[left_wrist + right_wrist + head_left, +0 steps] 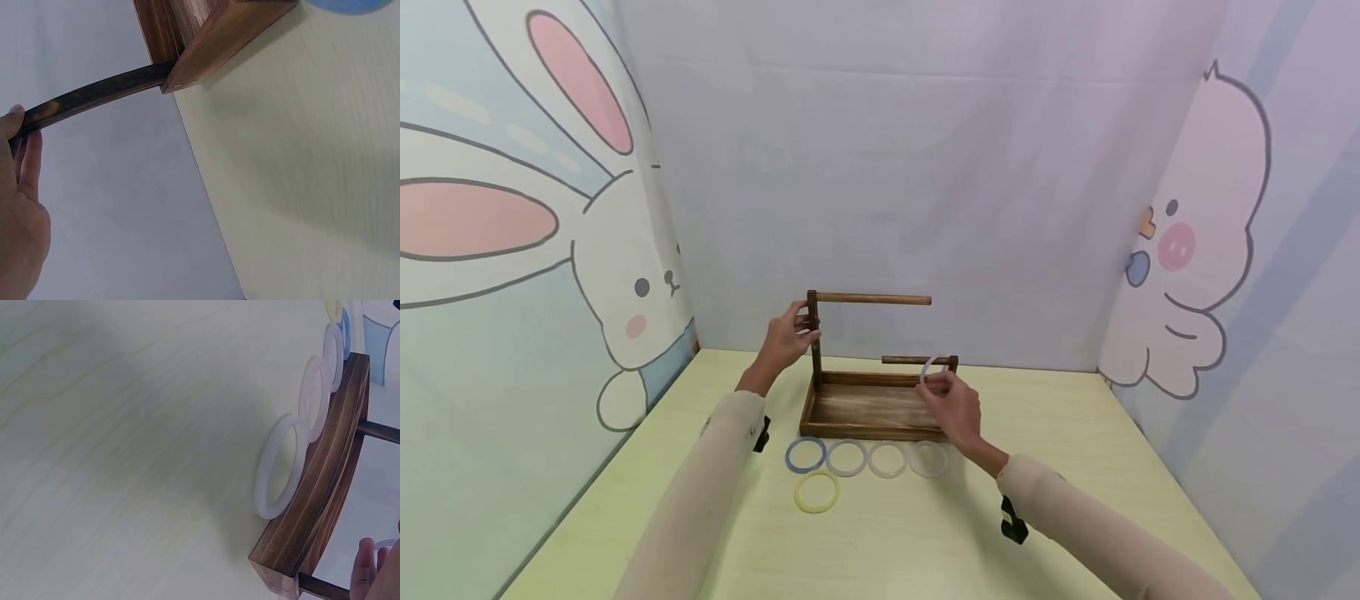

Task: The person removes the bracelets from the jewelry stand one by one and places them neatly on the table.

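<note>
A dark brown wooden rack has a tray base (868, 433), a tall left post (816, 354) with a long upper bar (872, 298), and a shorter right post with a low bar (902, 360). My left hand (784, 343) grips the tall post near its top; in the left wrist view, thumb and fingers lie on either side of the post (94, 94). At the low bar, my right hand (953, 407) pinches a pale ring (924, 368). The ring overlaps the bar; whether it encircles it I cannot tell. The right wrist view shows only part of that hand (378, 575).
Along the tray's front edge lie a blue ring (806, 472), a lavender ring (847, 475), a pale pink ring (887, 477) and a whitish ring (928, 477). A yellow ring (817, 511) lies nearer me on the table (880, 550). Printed cloth walls (887, 183) stand behind and at both sides.
</note>
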Tool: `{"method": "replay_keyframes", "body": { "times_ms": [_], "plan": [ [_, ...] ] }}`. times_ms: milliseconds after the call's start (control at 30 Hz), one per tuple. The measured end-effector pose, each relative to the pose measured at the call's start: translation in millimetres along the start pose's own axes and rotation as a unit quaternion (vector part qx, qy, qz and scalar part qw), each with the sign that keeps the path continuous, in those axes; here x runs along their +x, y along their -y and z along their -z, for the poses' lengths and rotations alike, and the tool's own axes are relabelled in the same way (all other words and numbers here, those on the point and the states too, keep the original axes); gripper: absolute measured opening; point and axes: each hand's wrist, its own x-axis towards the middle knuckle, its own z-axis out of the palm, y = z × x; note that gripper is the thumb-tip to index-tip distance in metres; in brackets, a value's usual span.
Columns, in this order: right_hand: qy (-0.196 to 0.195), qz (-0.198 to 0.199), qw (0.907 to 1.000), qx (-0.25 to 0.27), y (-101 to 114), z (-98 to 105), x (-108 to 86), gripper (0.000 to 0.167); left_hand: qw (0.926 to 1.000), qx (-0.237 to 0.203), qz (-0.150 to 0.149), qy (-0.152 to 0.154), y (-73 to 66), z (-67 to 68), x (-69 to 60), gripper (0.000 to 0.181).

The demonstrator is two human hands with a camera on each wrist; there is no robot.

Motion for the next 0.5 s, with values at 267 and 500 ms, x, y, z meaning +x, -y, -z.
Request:
{"method": "replay_keyframes", "body": {
  "times_ms": [267,500],
  "plan": [
    [-0.007,-0.002,0.9999,-0.008,-9.7,0.6,9.6,0.024,0.9999,-0.008,0.011,0.003,-2.4,-0.2,0.0,0.065],
    [0.001,0.004,0.9999,-0.012,-11.0,0.5,12.9,0.022,0.9999,-0.01,0.013,0.006,-1.6,0.3,-1.6,0.065]
  ]
}}
